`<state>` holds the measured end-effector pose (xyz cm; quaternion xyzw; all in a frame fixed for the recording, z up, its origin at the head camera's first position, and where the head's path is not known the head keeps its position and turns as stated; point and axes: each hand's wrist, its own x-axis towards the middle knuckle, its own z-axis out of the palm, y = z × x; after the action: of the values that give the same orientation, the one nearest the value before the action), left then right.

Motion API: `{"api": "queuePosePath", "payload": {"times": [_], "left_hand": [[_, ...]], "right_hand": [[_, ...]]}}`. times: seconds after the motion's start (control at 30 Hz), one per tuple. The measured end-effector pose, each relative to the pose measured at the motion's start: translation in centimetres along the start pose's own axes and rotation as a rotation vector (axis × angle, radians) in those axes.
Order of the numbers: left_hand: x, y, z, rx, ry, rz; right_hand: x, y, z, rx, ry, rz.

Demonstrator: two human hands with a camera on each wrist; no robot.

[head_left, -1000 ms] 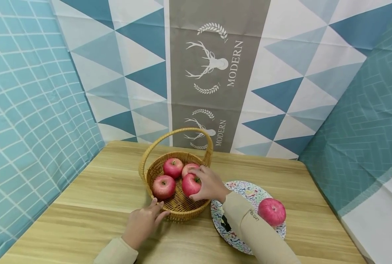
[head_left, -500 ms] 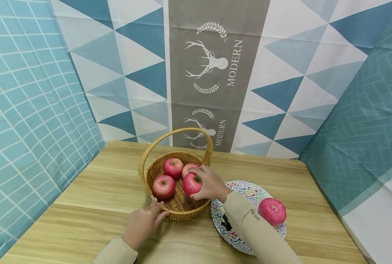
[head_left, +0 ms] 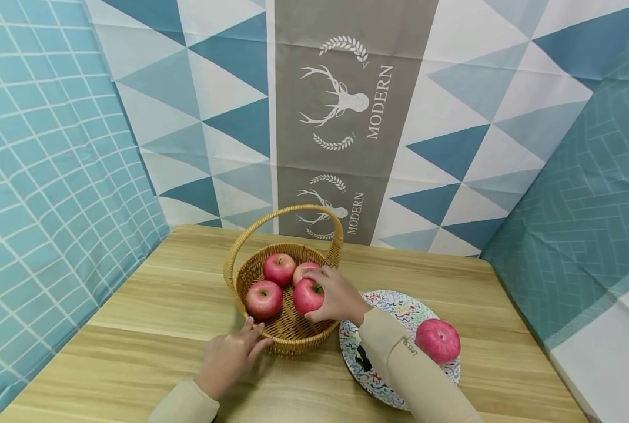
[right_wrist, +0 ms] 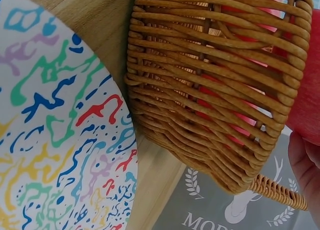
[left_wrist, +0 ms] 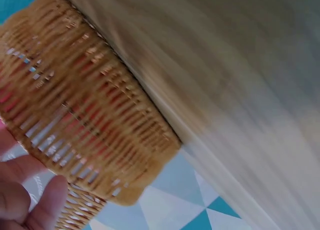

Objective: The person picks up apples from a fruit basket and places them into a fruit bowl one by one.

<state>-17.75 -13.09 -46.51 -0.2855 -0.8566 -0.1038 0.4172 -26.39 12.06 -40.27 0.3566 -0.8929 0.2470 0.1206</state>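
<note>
A wicker basket [head_left: 293,346] with an arched handle stands on the table with several red apples inside. My right hand [head_left: 338,296] reaches over its right rim and grips one apple [head_left: 307,296], thumb at the near side and fingers at the far side. That apple [right_wrist: 307,84] shows above the rim in the right wrist view. Other apples [head_left: 264,299] lie to its left and behind it. At the basket's near left rim, my left hand [head_left: 228,358] holds the edge; its fingers [left_wrist: 22,167] meet the woven rim in the left wrist view.
A round plate [head_left: 401,305] with colourful squiggles sits right of the basket, partly under my right forearm. On it lies another red apple [head_left: 438,341] and a small black patch [head_left: 363,358]. Patterned cloth [head_left: 346,117] hangs behind the wooden table [head_left: 150,305].
Almost nothing moves. The view shifts very slightly, while both hands, the gripped apple and the basket keep their places.
</note>
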Motion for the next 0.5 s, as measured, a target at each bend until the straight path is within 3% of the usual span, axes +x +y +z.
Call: {"api": "queuePosePath", "payload": {"times": [0.5], "left_hand": [[0.3,-3.0,-0.1,-0.101,0.02,0.233]], "right_hand": [[-0.1,-0.4,-0.5,-0.019,0.006,-0.03]]}}
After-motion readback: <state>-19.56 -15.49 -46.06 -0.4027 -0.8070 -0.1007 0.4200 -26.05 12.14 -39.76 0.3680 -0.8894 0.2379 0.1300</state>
